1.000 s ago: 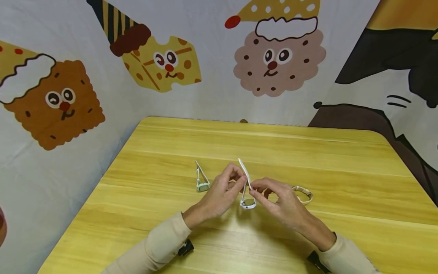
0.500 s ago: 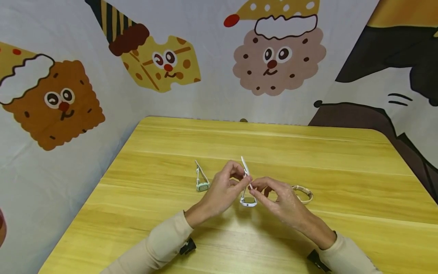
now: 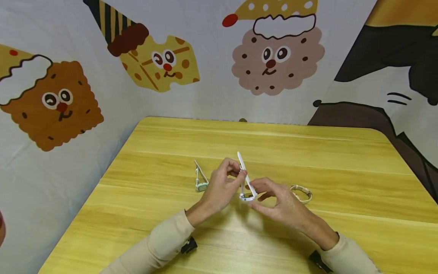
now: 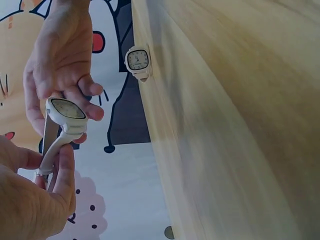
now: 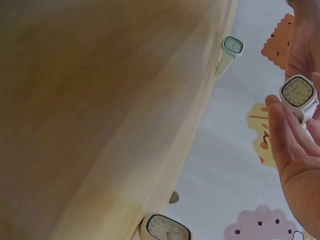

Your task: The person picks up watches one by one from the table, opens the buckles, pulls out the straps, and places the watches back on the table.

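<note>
A white wristwatch (image 3: 247,198) is held above the table, its strap pointing up and away. My left hand (image 3: 219,188) pinches the strap between thumb and fingers. At the case end, my right hand (image 3: 284,199) has its thumb and fingers spread around the watch; whether they touch it is hard to tell. The dark-rimmed dial of the white wristwatch (image 4: 68,108) faces the left wrist camera. Left of my hands lies a pale green wristwatch (image 3: 202,187). A beige wristwatch (image 3: 301,186) rests to the right, partly behind my right hand.
The wood-grain table (image 3: 239,243) stretches out under both hands. Behind it and along its left side hangs a white cloth (image 3: 212,99) printed with cartoon biscuits and cheese.
My right hand has let go of the strap's free part and spread its fingers near the case. The white wristwatch has tilted, with its strap now further up. My left hand keeps its pinch.
</note>
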Demonstrator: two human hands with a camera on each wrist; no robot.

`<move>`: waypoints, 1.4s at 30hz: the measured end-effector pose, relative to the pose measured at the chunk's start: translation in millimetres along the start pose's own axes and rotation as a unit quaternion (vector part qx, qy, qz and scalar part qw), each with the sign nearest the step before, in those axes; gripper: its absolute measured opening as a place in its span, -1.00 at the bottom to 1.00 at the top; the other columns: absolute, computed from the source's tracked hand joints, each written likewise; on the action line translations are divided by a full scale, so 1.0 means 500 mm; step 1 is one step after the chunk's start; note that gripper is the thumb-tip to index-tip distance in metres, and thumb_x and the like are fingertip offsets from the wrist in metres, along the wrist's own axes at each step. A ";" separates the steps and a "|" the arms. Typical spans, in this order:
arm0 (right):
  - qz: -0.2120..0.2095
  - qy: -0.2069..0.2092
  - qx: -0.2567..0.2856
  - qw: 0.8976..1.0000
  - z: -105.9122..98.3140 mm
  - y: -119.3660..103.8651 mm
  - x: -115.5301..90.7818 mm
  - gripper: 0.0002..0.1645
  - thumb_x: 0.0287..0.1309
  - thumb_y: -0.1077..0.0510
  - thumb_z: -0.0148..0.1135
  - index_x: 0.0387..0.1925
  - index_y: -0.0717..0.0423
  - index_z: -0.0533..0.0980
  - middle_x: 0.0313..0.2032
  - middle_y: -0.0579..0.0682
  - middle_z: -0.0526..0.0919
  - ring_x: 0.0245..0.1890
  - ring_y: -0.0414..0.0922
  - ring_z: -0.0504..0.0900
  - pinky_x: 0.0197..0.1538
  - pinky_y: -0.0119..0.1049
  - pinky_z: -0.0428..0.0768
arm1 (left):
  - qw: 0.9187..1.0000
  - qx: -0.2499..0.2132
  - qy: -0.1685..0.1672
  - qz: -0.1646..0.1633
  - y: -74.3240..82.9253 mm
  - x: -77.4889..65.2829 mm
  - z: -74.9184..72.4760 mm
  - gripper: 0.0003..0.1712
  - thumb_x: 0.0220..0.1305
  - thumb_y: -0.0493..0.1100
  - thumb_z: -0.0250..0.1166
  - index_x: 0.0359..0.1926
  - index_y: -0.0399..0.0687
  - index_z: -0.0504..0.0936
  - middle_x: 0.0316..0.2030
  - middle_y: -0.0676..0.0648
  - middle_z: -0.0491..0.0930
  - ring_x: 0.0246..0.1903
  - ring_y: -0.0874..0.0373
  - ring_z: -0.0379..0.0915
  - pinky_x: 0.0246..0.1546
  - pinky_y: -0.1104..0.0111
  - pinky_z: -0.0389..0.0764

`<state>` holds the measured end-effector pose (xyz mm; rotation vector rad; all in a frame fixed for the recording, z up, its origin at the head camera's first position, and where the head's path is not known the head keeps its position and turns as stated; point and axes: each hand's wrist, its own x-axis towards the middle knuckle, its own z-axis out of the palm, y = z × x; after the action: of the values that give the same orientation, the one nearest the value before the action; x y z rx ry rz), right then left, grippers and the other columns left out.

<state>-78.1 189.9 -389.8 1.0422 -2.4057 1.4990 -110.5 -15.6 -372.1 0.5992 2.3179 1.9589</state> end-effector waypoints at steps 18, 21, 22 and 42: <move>-0.015 0.014 -0.025 0.999 0.006 0.001 0.002 -0.53 0.06 0.48 0.48 -0.03 0.19 0.51 -0.15 0.00 0.74 -0.24 -0.13 0.74 -0.15 -0.25 0.73 | 0.999 -0.013 -0.040 -0.029 0.000 -0.006 -0.001 -0.70 0.42 -0.19 0.31 0.04 -0.12 0.40 -0.18 -0.04 0.59 -0.32 0.00 0.61 -0.43 0.25 0.70; -0.018 0.019 -0.023 0.999 0.006 0.001 0.003 -0.51 0.05 0.50 0.47 -0.01 0.19 0.51 -0.14 0.01 0.74 -0.24 -0.10 0.74 -0.15 -0.24 0.73 | 0.998 -0.010 -0.046 -0.031 0.000 -0.007 0.001 -0.65 0.40 -0.20 0.33 0.07 -0.11 0.38 -0.18 -0.04 0.60 -0.35 0.01 0.64 -0.44 0.26 0.70; -0.018 0.020 -0.023 0.999 0.006 0.001 0.003 -0.50 0.04 0.51 0.46 0.00 0.19 0.51 -0.14 0.01 0.74 -0.24 -0.09 0.74 -0.16 -0.23 0.73 | 0.998 -0.008 -0.046 -0.031 0.001 -0.006 0.001 -0.64 0.40 -0.19 0.33 0.08 -0.11 0.38 -0.18 -0.03 0.61 -0.36 0.01 0.64 -0.45 0.26 0.70; -0.015 0.030 -0.016 0.999 -0.003 0.004 0.005 -0.55 0.06 0.60 0.38 -0.05 0.20 0.58 -0.12 0.02 0.74 -0.16 -0.06 0.74 -0.10 -0.24 0.72 | 1.000 0.000 0.010 -0.006 0.008 0.004 0.007 -0.43 0.28 -0.34 0.42 0.17 -0.16 0.28 -0.18 -0.13 0.49 -0.19 0.09 0.58 -0.17 0.34 0.71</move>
<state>-81.4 190.4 -389.8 1.0082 -2.3542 1.4550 -110.5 -10.9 -368.4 0.5669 2.3287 1.9688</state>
